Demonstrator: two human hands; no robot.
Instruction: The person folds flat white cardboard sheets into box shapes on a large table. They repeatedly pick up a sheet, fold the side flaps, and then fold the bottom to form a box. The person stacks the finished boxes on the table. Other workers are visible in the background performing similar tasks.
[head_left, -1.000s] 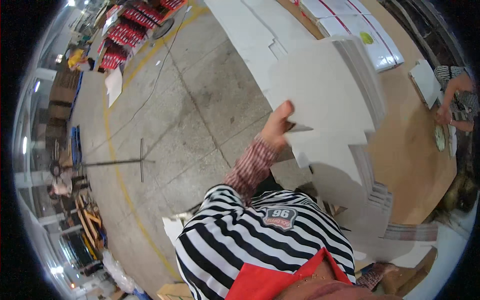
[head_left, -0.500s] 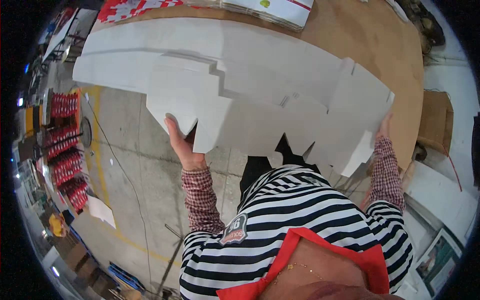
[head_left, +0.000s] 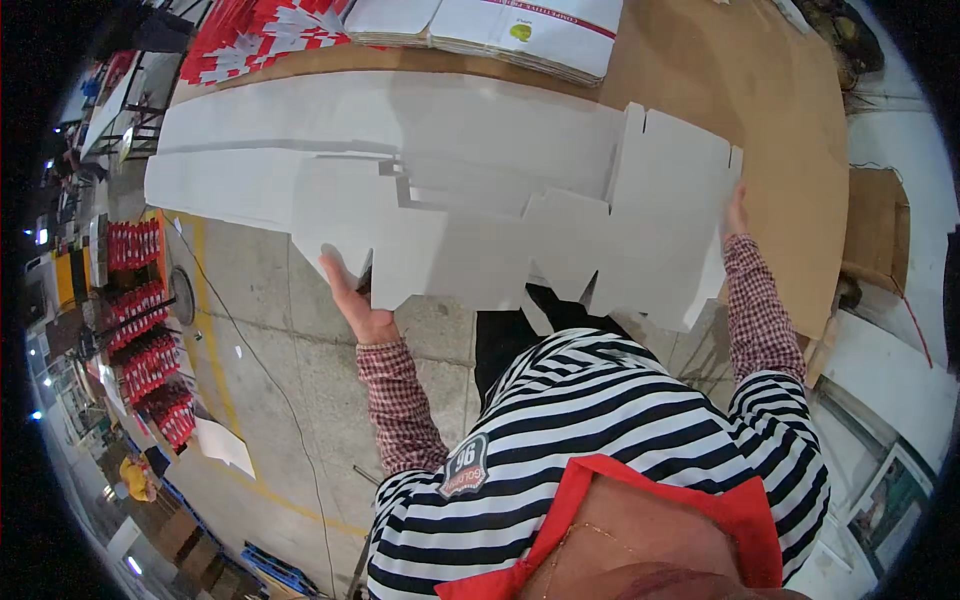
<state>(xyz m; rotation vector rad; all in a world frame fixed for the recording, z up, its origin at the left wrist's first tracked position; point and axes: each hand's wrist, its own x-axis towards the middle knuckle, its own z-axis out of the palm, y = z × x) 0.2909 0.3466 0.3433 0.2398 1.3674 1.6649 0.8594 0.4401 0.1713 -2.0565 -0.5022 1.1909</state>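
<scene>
A white die-cut cardboard box blank [head_left: 670, 230], with slots, notches and pointed cut-outs along its edges, spans the space in front of me. My left hand [head_left: 354, 303] grips its near edge at the left, thumb on top and the other fingers hidden below. At the right edge my right hand [head_left: 737, 212] holds the same blank, its fingers partly out of sight. Beneath and beyond it lie further white cardboard sheets [head_left: 240, 120] that reach over the table's left end. Whether the held blank touches them along its far side I cannot tell.
Behind stand a stack of printed white cartons [head_left: 480, 25] and a pile of red-and-white cardboard [head_left: 260, 35] on the brown tabletop [head_left: 790, 120]. A brown box [head_left: 876, 225] is at the right. Racks of red items [head_left: 145, 310] and a cable [head_left: 265, 370] occupy the floor at left.
The blank has turned and shifted slightly left, and its right part lies flatter with its flap spread out. Both hands moved left with it; the right also went farther away.
</scene>
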